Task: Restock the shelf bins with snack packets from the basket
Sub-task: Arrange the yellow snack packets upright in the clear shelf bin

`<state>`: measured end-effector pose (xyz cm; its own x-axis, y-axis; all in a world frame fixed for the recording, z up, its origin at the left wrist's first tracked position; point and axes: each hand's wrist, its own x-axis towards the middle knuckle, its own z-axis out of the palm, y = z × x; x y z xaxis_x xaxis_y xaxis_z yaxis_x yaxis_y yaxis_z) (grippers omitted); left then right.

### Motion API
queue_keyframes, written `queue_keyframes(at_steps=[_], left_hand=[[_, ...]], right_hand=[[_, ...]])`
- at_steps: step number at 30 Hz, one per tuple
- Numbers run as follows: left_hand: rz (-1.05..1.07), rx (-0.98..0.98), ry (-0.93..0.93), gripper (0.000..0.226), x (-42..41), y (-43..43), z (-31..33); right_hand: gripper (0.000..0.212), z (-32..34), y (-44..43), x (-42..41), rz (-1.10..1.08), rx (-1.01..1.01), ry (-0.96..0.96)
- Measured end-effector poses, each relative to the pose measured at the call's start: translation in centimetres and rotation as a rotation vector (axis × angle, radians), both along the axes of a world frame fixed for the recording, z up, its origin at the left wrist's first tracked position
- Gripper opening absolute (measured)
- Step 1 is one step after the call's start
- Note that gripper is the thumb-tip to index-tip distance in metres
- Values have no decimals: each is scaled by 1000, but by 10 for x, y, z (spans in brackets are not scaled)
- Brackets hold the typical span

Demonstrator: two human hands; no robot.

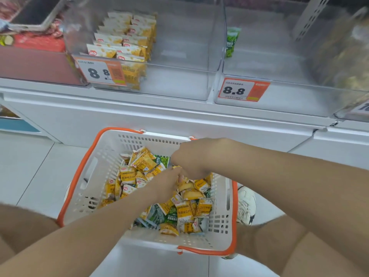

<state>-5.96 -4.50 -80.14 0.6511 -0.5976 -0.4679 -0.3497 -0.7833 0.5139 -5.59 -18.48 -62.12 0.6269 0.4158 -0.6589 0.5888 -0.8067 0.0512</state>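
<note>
Picking is the step in hand. Both hands are down in the basket (pixel 93 176), which stands on the floor just below the shelf (pixel 159 110). The right hand (pixel 191 156) hangs knuckles-up over the heap. Its fingers curl down out of sight, so I cannot tell whether they are clamped on a packet. The left hand (pixel 165 182) reaches in from below, its fingertips (pixel 178 176) meeting the right hand. Their state cannot be told either.

The basket holds a loose heap, mostly yellow packets (pixel 185 213) with a few green packets (pixel 169 214) mixed in. Above, the left bin (pixel 179 47) has a stack (pixel 123 39) of yellow ones filling its left half, and its right half is bare. The right bin (pixel 279 56) shows a single green packet (pixel 231 42) against its left wall.

The next move likely calls for a firm hold on a bunch of one colour. Then comes a lift clear of the basket's far rim and over the bin's front wall.

There is open room straight up from the basket. The shelf's front edge overhangs slightly and the bin fronts stand tall, so the hands must rise well before going forward. A shoe (pixel 246 204) sits just beside the basket's right wall.
</note>
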Motion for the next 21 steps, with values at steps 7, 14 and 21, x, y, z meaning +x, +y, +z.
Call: queue_keyframes(at_steps=[7, 14, 21], left_hand=[[228, -246, 248, 35, 41, 26, 78], [378, -524, 332, 13, 60, 33, 197], [452, -650, 305, 30, 86, 62, 253]], right_hand=[[11, 42, 12, 0, -124, 121, -130], [24, 69, 4, 11, -487, 435, -119], [51, 80, 0, 32, -919, 1051, -29]])
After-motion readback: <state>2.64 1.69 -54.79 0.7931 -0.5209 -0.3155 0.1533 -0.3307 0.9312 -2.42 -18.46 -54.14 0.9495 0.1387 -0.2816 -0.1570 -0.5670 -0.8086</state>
